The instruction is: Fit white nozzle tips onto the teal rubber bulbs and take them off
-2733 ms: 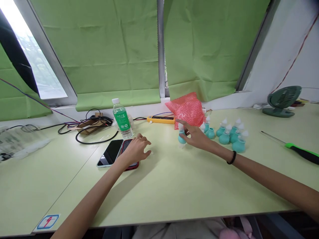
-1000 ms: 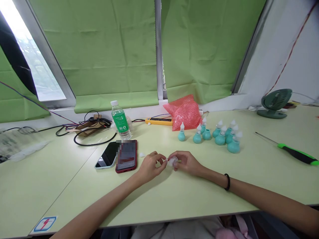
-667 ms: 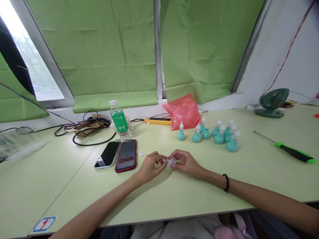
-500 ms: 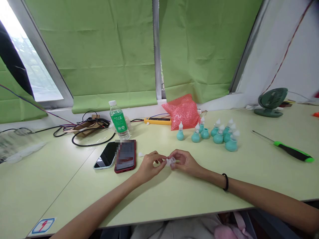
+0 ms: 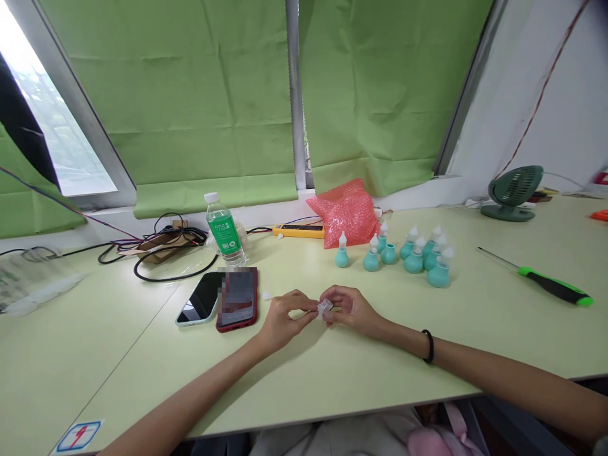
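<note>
My left hand (image 5: 284,316) and my right hand (image 5: 348,309) meet over the middle of the pale green table (image 5: 332,380). Both pinch a small clear plastic cap (image 5: 325,308) between their fingertips. A tiny white piece (image 5: 267,295) lies on the table just left of my left hand. Behind my hands stand several teal bulb-shaped bottles with white tips (image 5: 418,258), and one teal bottle (image 5: 341,252) stands apart on the left.
Two phones, one dark (image 5: 199,306) and one red-cased (image 5: 237,297), lie left of my hands. A water bottle (image 5: 224,230), cables (image 5: 161,253), a yellow power strip (image 5: 297,230) and pink bubble wrap (image 5: 349,211) sit at the back. A green-handled screwdriver (image 5: 546,285) and small fan (image 5: 513,193) are right.
Earlier my right hand was at a teal bottle and my left by the phones. Both have come together at the table's middle and now hold the clear cap, which turned slightly.
</note>
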Demonstrator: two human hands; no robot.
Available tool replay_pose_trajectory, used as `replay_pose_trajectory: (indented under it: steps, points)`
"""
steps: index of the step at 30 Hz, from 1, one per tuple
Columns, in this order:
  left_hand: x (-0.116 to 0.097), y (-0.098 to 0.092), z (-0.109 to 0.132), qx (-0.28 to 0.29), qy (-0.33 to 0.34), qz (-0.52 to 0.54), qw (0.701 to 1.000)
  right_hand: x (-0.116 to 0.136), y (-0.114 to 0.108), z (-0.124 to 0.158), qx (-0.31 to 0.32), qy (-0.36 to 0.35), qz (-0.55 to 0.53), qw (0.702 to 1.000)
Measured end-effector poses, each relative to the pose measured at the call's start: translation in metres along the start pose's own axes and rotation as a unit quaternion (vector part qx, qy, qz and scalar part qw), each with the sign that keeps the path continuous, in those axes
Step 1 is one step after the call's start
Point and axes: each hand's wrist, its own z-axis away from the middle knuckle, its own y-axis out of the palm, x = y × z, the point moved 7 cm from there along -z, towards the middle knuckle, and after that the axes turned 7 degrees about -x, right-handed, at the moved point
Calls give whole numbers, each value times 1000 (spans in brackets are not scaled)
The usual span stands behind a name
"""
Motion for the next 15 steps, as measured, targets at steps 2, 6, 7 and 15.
replay_pose_trajectory:
  steps: [2, 6, 7, 15]
  points:
    - [3, 0, 0, -1, -17, 5, 1000, -1, 1, 0, 5, 1, -4, 1000]
    - [9, 2, 1, 12, -53, 26, 998, -1, 2, 1, 17, -1, -13, 1000]
    - [10, 2, 2, 16, -58, 37, 998, -1, 2, 1, 18, 0, -13, 1000]
    - [9, 2, 1, 3, -39, 80, 996, -3, 2, 1, 21, 21, -16, 999]
